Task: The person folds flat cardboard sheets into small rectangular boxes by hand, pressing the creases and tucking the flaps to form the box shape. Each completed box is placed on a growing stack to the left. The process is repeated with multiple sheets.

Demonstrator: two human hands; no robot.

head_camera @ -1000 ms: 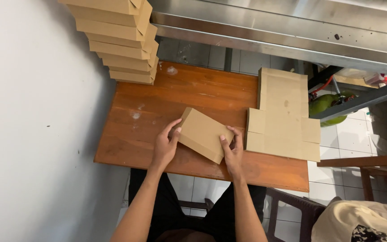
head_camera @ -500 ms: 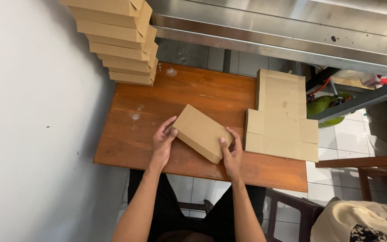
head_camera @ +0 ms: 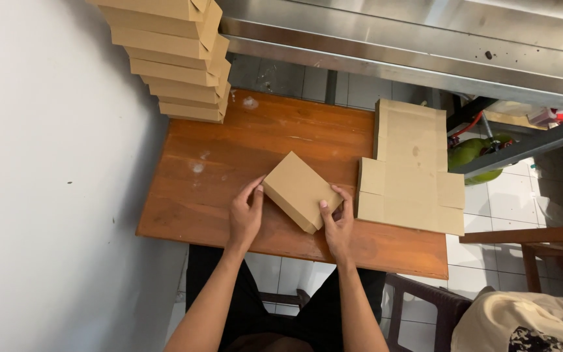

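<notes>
Wooden table (head_camera: 229, 163) fills the middle of your view, pushed against a pale wall on its left, with tiled floor showing beyond its near edge.

Nearest you, both hands meet on one folded box (head_camera: 301, 190), which sits on the table's near half, turned at an angle. Your left hand (head_camera: 245, 218) rests with fingers curled against the box's left corner, thumb along its edge. Your right hand (head_camera: 338, 225) clamps the near right corner, thumb on top and fingers down the side. Neither hand is flat or spread; both grip the box lightly.

By the look of it, the box is thin brown cardboard: light, fairly stiff along its creases, soft in the panels, easy to dent. Hold it by the corners and folded edges, not the middle of the lid.

Just right of the box lies one pile of flat blanks (head_camera: 412, 169), unfolded, overhanging the table's right edge; how many sheets you cannot tell.

At the table's far left corner stands one stack (head_camera: 177, 58) of finished boxes, about seven visible, leaning slightly and running out of view. Beyond the table's far edge runs a steel shelf (head_camera: 425, 39).
</notes>
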